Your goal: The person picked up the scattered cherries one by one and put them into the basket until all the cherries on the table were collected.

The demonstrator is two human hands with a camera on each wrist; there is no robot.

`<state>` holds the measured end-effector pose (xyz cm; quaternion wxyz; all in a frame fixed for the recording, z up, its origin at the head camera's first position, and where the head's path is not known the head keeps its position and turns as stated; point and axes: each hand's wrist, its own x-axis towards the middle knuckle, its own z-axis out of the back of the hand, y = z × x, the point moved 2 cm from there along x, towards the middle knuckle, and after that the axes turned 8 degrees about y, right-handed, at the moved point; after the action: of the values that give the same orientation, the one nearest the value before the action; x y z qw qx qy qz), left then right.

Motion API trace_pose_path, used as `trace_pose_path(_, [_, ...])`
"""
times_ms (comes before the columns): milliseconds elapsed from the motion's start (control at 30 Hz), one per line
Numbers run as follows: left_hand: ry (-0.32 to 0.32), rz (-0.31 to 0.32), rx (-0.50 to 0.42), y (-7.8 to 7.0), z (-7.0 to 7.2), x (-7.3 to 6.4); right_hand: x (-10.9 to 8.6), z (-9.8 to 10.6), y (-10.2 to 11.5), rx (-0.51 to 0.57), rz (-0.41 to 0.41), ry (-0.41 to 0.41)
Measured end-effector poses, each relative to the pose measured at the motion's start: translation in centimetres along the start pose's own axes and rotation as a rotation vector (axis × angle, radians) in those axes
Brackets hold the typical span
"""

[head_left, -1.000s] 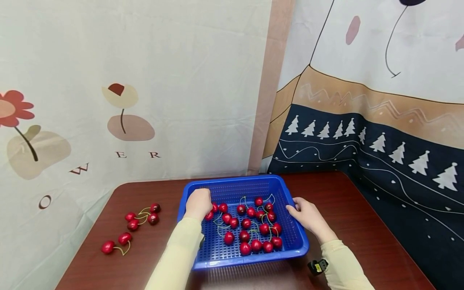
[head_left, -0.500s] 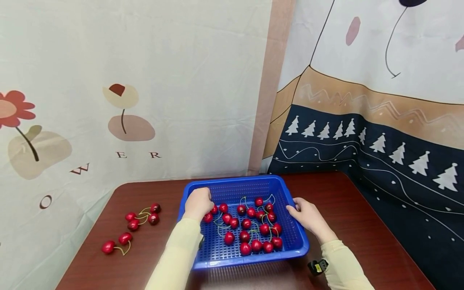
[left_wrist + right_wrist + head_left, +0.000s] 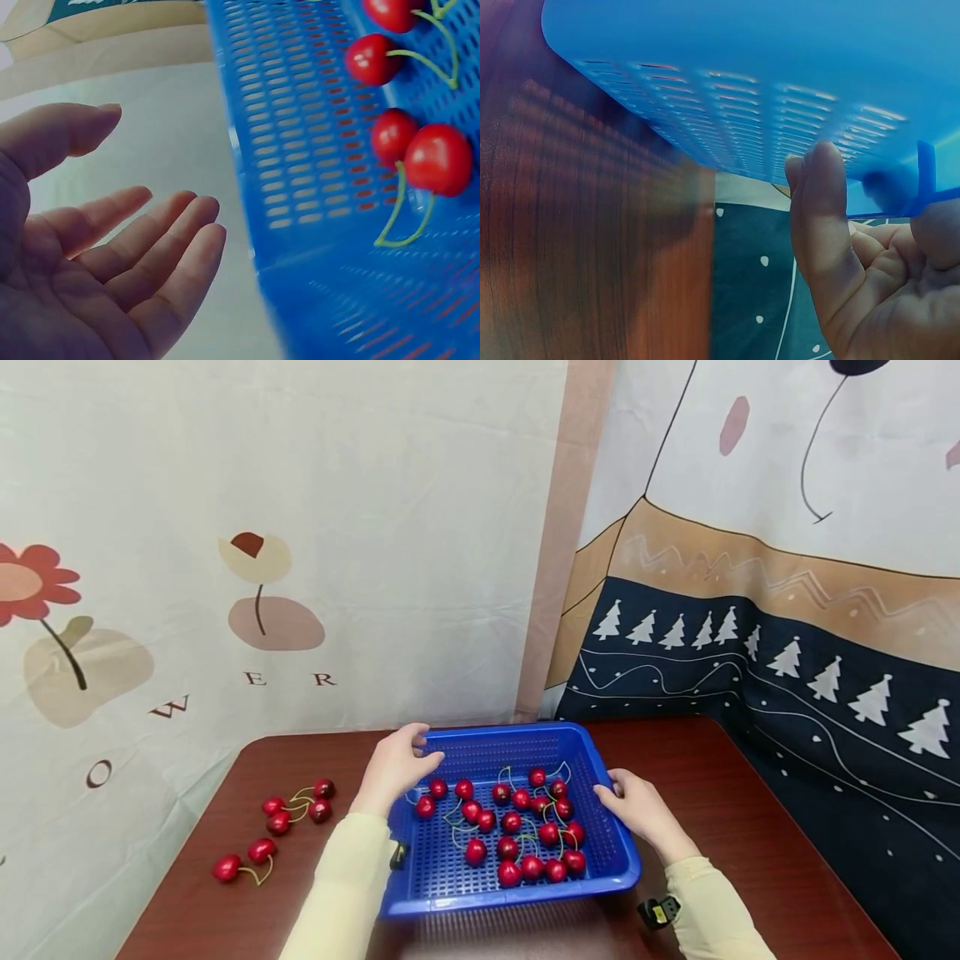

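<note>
A blue perforated plastic basket [image 3: 442, 877] stands on the table with several red cherries [image 3: 510, 822] on green stems inside. My left hand [image 3: 392, 768] is raised over the basket's left rim with fingers and thumb spread, holding nothing. The left wrist view shows that hand [image 3: 112, 277] apart from the basket wall [image 3: 292, 150]. Closest to it inside the basket lies a joined cherry pair [image 3: 425, 807]. On the opposite side, my right hand [image 3: 639, 806] grips the right rim. In the right wrist view, fingers [image 3: 821, 202] press the outer wall from below the rim.
Left of the basket, a cluster of cherries [image 3: 278, 822] and a stemmed pair [image 3: 227, 867] lie on the dark red-brown table [image 3: 225, 785]. A printed cloth [image 3: 420, 568] hangs behind the table, and a dark tree-patterned cloth [image 3: 847, 760] borders its right side.
My left hand has let go of the cherry pair, which rests in the basket's back left. It has risen leftward and its fingers have spread. The right hand stays on the rim.
</note>
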<state>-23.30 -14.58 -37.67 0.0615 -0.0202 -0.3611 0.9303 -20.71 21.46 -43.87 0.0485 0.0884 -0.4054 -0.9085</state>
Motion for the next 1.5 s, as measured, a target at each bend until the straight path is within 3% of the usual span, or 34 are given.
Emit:
trace_pose_path(300, [-0.062,-0.047,-0.012,0.0,3.2,-1.6,-0.1,0.2,0.0,-0.014,-0.003,-0.006])
trace_pose_path(633, [-0.161,-0.060,0.033,1.7,6.1,-3.7,0.1,0.2,0.0,-0.014,0.006,0.000])
trace_pose_path(933, [-0.221,-0.041,0.071,4.7,7.4,-5.5,0.1,0.0,0.0,0.003,-0.004,0.004])
trace_pose_path(1267, [-0.188,0.103,0.099,9.6,8.3,-8.1,0.0,0.0,0.2,-0.001,-0.002,0.007])
trace_pose_path(1500, [-0.142,0.151,0.175,12.8,8.4,-9.6,0.0,0.0,0.2,-0.007,-0.005,0.007])
